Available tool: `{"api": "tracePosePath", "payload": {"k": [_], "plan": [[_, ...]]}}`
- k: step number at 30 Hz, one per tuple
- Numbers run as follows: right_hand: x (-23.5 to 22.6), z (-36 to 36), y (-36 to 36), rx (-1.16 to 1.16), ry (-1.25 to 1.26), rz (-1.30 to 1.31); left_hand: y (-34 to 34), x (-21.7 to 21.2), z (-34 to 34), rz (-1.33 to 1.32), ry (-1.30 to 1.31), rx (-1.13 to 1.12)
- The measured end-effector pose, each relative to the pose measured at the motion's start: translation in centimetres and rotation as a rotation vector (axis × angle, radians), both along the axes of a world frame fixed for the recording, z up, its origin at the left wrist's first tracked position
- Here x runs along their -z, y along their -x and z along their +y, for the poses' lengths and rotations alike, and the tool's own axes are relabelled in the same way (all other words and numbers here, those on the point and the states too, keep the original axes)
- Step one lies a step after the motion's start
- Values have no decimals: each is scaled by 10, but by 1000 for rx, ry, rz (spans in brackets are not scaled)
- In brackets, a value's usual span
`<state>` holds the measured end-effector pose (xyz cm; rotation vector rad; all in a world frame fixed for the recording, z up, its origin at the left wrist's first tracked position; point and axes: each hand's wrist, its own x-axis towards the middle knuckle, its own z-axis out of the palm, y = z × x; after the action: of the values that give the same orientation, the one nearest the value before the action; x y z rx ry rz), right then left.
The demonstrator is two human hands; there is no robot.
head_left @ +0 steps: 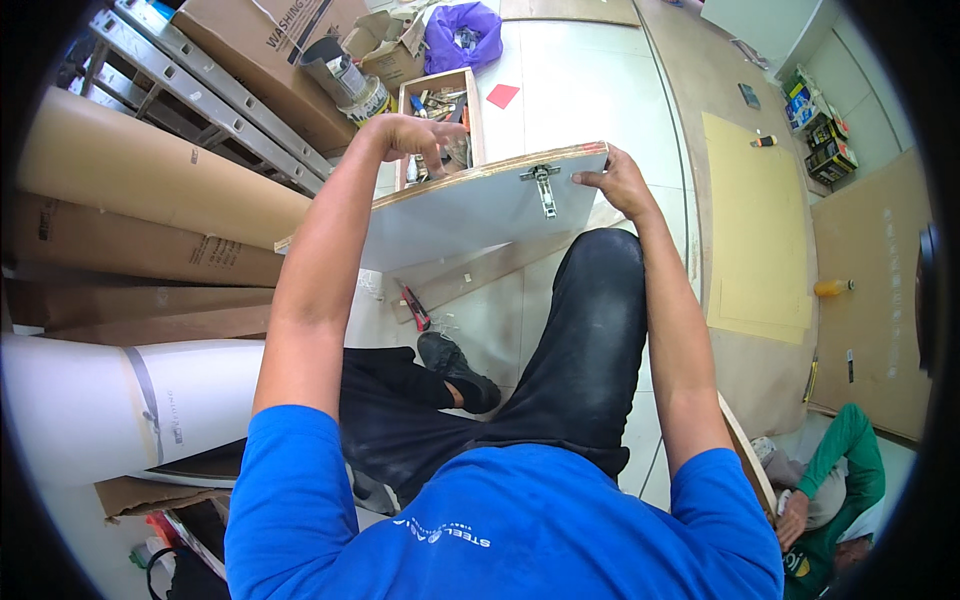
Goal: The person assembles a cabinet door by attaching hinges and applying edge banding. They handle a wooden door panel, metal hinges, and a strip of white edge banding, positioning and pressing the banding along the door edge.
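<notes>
A grey-faced board (455, 225) with a bare plywood edge stands tilted in front of me, above my knee. A metal cabinet hinge (543, 188) is fixed on its face near the right end. My right hand (622, 186) grips that right end, thumb on the grey face and the other fingers behind the edge. Over the top edge, left of the middle, my left hand (420, 142) is raised with its fingers apart and bent downward. Whether its fingertips touch the edge I cannot tell. Behind the board, a wooden drawer box (476, 110) holds mixed tools, partly hidden.
A red utility knife (414, 306) lies on the floor by my shoe. Large rolls (150, 170), cartons and a ladder (190, 90) crowd the left. A purple bag (462, 38) sits beyond the drawer box. At lower right is another person in a green sleeve (845, 450).
</notes>
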<state>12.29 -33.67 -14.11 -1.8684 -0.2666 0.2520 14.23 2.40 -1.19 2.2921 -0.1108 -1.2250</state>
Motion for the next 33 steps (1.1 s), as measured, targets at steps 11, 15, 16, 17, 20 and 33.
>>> {"api": "tracePosePath", "payload": {"k": [11,15,16,17,20,33], "plan": [[-6,1,3,2,-1,10,24,17,-61,-517,-121,189],[-8,0,5,-10,0,4,23,8,-40,-547,23,138],[-8,0,5,-5,19,-8,24,4,-34,-529,50,85],[-7,0,5,-5,29,-26,26,1,-27,-497,74,30],[-5,2,3,18,36,1,31,2,-20,-406,162,-91],[-2,2,2,-18,-66,23,52,12,39,-177,-3,-221]]}}
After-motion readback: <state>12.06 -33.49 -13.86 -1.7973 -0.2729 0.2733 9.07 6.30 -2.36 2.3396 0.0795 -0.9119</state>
